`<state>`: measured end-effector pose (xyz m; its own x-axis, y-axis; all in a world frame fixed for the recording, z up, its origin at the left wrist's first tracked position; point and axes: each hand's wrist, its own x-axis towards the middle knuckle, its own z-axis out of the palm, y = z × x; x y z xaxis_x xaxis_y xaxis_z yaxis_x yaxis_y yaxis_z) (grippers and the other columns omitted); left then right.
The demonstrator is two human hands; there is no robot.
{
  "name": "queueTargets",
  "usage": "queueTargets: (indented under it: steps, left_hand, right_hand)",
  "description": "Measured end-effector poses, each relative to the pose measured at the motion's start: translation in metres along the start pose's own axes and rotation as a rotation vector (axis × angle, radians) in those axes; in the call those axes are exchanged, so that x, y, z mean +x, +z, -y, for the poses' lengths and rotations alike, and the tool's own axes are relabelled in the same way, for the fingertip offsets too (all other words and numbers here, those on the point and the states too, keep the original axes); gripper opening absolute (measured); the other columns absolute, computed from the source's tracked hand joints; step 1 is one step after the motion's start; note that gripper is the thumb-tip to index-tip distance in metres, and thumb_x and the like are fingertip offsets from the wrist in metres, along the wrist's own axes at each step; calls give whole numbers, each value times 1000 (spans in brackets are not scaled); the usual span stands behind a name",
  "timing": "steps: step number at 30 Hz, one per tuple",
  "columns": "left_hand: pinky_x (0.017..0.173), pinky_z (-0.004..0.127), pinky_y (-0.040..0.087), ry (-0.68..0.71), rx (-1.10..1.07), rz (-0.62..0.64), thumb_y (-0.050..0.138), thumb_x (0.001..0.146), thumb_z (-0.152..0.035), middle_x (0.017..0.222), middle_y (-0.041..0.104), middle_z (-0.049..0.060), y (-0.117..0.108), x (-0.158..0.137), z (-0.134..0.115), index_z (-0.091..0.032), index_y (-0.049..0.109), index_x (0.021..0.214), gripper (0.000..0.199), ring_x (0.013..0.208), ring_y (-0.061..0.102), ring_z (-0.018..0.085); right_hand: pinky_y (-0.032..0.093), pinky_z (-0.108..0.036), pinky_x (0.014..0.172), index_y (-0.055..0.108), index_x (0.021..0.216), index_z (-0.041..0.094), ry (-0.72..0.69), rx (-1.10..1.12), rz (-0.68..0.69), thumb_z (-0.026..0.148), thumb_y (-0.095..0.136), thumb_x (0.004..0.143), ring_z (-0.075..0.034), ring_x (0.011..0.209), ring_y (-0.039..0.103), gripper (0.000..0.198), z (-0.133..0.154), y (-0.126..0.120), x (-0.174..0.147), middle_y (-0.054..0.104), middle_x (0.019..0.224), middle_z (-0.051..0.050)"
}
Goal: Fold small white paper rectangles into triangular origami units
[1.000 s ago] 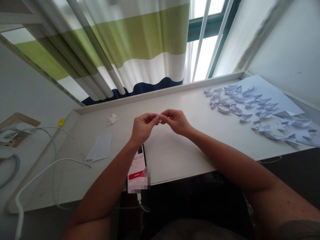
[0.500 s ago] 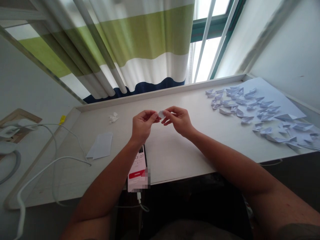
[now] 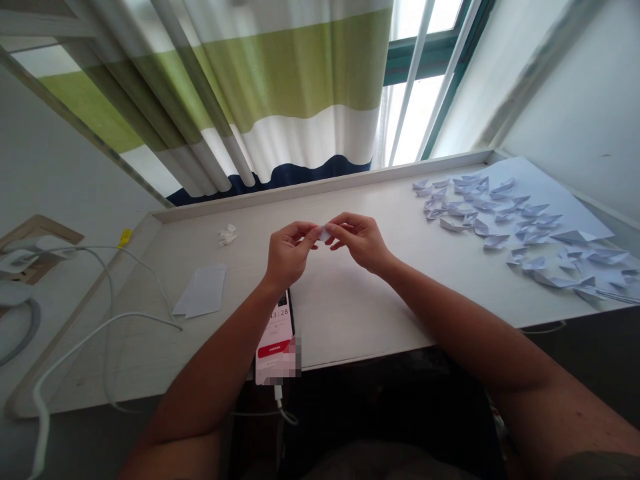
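Between my two hands, above the middle of the white desk, is a small piece of folded white paper. My left hand pinches its left side between thumb and fingers. On the other side my right hand grips it the same way, with thumb and forefinger closed. Fingertips cover much of the paper, so its folded shape is hard to make out. Many folded paper boats lie spread over the right part of the desk.
A few flat paper sheets and a crumpled white scrap lie on the left. A phone with a charging cable sits at the front edge, partly under my left forearm. White cables loop at far left. A large white sheet lies back right.
Both hands have shifted slightly right, and the fingertips have drawn closer together over the folded paper, so less of it shows. Both hands still hold it.
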<state>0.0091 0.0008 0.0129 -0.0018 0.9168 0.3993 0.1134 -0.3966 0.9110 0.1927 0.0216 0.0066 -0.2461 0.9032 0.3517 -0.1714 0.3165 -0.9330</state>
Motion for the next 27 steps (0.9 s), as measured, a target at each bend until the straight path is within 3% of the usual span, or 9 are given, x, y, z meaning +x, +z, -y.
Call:
queueTargets:
  steps: [6,12,16,21,27]
  left_hand:
    - [78,36,69,-33,-97,-88,87,88,-50,92,80,5,4,-1,0,-18,76,94,34,87,80,21]
    - [81,36,69,20,-24,0,82,93,-41,99,80,4,-1,0,-6,-21,78,110,27,90,81,20]
    - [82,34,68,7,30,66,90,85,-38,103,82,6,-5,2,-5,-20,77,100,27,91,81,21]
    - [85,37,68,27,-34,33,98,77,-41,95,83,7,-7,2,0,-19,71,85,36,90,81,22]
    - [88,40,67,3,-22,40,98,77,-43,102,84,10,-7,1,-7,-18,72,85,36,94,81,24]
  right_hand:
    - [71,-37,69,68,91,21,13,112,-90,65,88,84,-21,79,79,49,-9,2,4,74,83,-1]
    - [72,-43,88,70,104,22,-30,202,-110,59,89,85,-20,86,81,45,-11,1,5,74,89,1]
    - [71,-44,91,71,102,22,-18,189,-79,61,88,85,-20,86,80,46,-10,0,6,75,89,0]
    - [69,-40,87,64,90,22,-62,121,21,57,95,79,-19,89,77,48,-7,-3,4,77,95,-2]
    - [68,-40,84,60,86,23,-97,71,57,57,99,74,-22,93,77,53,-5,-6,4,79,98,-5]
